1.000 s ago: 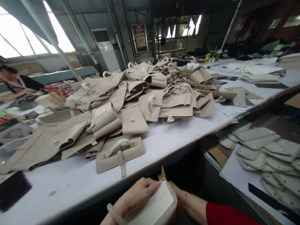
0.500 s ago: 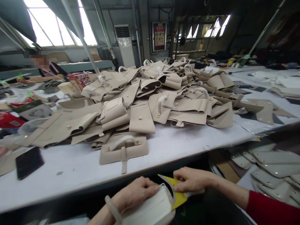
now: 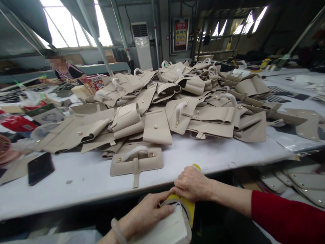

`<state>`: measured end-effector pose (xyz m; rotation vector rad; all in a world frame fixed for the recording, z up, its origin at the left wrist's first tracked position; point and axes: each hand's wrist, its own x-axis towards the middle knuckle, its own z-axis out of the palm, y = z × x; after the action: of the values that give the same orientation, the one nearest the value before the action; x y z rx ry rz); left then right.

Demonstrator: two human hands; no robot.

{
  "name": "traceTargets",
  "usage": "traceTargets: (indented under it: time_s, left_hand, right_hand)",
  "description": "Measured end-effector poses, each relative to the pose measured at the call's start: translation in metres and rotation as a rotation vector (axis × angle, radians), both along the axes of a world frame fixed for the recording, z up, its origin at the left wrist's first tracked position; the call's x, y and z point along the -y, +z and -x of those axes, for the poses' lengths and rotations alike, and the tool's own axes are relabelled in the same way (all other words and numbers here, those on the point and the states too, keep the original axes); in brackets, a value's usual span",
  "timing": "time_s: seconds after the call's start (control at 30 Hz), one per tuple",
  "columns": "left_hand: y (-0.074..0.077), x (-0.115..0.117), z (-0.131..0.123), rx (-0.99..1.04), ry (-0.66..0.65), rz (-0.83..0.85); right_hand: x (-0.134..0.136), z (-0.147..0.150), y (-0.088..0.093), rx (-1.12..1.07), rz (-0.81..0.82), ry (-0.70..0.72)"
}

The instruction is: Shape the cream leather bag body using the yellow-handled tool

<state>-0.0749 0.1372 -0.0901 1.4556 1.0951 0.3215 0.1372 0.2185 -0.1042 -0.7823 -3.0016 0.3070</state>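
Observation:
A yellow piece (image 3: 191, 213) with a curved grey edge lies against the rounded end of a white, padded-looking block (image 3: 165, 228) at the bottom of the head view. My right hand (image 3: 191, 184) is closed in a fist around its upper part, and a yellow tip shows above the knuckles. The left hand (image 3: 148, 213), with a pale bangle at the wrist, rests along the block. Its thumb lies on the block's top and its fingers pinch the piece's left corner, touching my right hand. The underside of the block is hidden.
Beyond the table edge rises a big heap of beige bag parts (image 3: 157, 127) with wrapped handles. One handled flap (image 3: 137, 167) lies nearest. A dark phone (image 3: 40, 168) is at left, studded panels (image 3: 304, 181) at lower right. Another person (image 3: 67, 71) sits across the table.
My right hand has moved up and left to meet the left hand, bringing the yellow piece's upper end against the block. The view has shifted slightly left.

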Motion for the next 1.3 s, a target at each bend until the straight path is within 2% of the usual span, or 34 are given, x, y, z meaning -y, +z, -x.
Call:
traceTargets:
  time_s: [0.33,0.6,0.9,1.17,1.3]
  left_hand:
    - [-0.001,0.0,0.001,-0.156,-0.057,-0.098]
    - [-0.01,0.001,0.003,-0.247,-0.107,-0.206]
    - [-0.007,0.005,-0.001,-0.393,-0.13,-0.303]
    - [-0.016,0.013,-0.004,-0.451,-0.118,-0.378]
    - [-0.005,0.014,-0.002,-0.43,-0.068,-0.336]
  right_hand:
    - [0.004,0.001,-0.006,0.036,-0.021,0.006]
    - [0.009,0.002,-0.005,0.096,-0.005,-0.008]
    - [0.02,0.004,-0.005,0.154,0.036,-0.077]
    - [0.049,0.011,-0.012,0.194,0.063,-0.275]
    - [0.06,0.015,-0.017,0.158,0.054,-0.334]
